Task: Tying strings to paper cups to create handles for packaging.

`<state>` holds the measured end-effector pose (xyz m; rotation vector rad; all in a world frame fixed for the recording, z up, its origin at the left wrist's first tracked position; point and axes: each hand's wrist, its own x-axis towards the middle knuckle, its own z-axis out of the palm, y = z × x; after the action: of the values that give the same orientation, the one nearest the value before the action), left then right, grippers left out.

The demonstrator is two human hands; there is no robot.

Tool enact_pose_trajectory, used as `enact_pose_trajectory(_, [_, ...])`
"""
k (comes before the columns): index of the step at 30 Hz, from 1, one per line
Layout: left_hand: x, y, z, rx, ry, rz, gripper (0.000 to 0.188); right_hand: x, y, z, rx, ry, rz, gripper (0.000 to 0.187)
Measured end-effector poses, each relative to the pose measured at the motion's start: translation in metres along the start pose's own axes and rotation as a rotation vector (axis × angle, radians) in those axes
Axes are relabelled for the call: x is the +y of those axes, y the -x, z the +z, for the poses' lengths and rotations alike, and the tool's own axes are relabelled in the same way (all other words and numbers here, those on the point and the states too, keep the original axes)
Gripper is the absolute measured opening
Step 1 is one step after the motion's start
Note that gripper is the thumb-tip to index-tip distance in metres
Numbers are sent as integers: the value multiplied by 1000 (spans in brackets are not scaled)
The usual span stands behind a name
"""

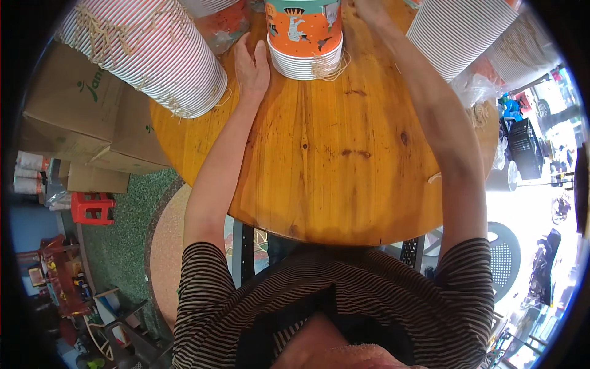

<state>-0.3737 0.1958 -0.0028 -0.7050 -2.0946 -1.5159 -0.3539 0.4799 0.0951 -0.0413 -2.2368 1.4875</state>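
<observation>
Fingers of the left hand (253,69), at upper centre, are extended and slightly parted, apparently gripping nothing; the right hand (369,8) is cropped by the top edge, so I cannot tell its grip. Between them stands the orange cup stack (305,35), at top centre. Pushing it unevenly might tip it, and the loose string (326,66) at its base could snag. A wide elbow could knock the left white stack (147,58) or right white stack (458,37). Open counter (344,190) stretches between the forearms toward its curved edge, lower centre.
</observation>
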Motion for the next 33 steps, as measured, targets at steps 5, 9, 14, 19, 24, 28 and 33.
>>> enact_pose_trajectory(5, [6,1,14,-13,249,-169,54,61,65,65,83,180,246,59])
enact_pose_trajectory(9, [1,-10,13,72,427,-436,48,60,112,97,188,-52,-156,50])
enact_pose_trajectory(14, [-19,-8,-14,42,455,-499,45,60,138,63,-182,-211,102,43])
enact_pose_trajectory(19, [-10,21,-18,89,213,-342,49,39,155,57,-34,-319,385,30])
enact_pose_trajectory(24, [5,33,-24,109,97,-151,51,23,151,61,-14,-372,408,26])
enact_pose_trajectory(28, [23,35,-19,135,36,90,62,22,133,60,88,-529,462,17])
enact_pose_trajectory(33, [67,0,-23,212,-197,522,72,19,101,58,57,-556,562,20])
